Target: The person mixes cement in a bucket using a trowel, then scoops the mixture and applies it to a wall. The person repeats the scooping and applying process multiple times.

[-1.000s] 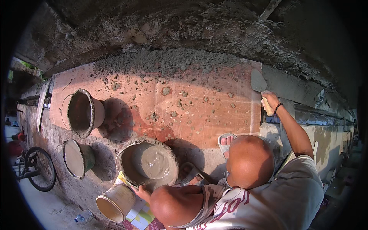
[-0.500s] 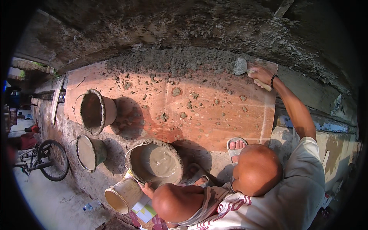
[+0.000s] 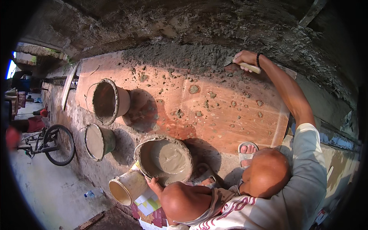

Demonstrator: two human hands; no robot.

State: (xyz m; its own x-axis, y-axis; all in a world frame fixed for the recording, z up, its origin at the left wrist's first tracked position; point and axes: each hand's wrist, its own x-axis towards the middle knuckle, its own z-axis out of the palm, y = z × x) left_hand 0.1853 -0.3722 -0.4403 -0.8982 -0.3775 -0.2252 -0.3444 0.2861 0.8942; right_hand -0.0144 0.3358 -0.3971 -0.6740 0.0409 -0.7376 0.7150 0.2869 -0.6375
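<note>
My right hand (image 3: 246,60) is closed round the pale handle of a trowel (image 3: 228,61). Its blade meets the right end of a long heap of grey mortar (image 3: 180,55), which lies along the base of the rough wall on a reddish-brown board (image 3: 230,115). Down by my knee, my left hand (image 3: 154,185) grips the rim of a wide bucket (image 3: 186,159) of wet cement (image 3: 168,158). My knee hides part of that hand's wrist and arm.
Left of the wide bucket stand a small bucket (image 3: 109,140) of grey slurry and a mortar-smeared bucket (image 3: 123,101) on the board. A whitish pail (image 3: 134,184) lies tipped beside my left hand. Mortar crumbs dot the board. Farther left is a bicycle (image 3: 57,145).
My right hand has drawn the trowel leftward along the mortar, and the blade now shows more edge-on. The whole view has shifted a little. My left hand stays at the bucket's rim.
</note>
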